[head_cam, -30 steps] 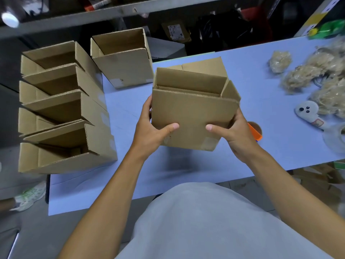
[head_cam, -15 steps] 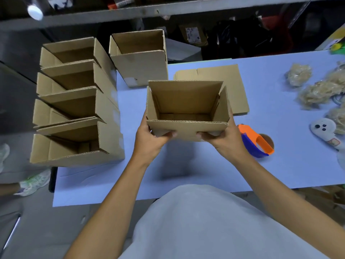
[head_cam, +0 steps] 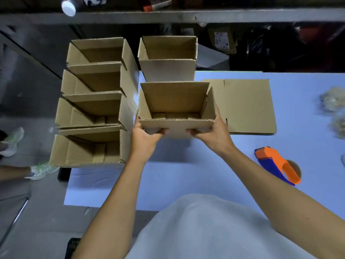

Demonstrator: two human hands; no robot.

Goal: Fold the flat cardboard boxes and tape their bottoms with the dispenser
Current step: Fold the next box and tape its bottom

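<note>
Both hands grip an upright, open-topped folded box showing nothing inside.

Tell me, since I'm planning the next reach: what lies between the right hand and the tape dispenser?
Only bare blue table lies between the right hand and the tape dispenser, per the head view.

Pale grey shirt, bare forearms, no sleeves showing

fingers of both hands hidden behind the held box
</note>
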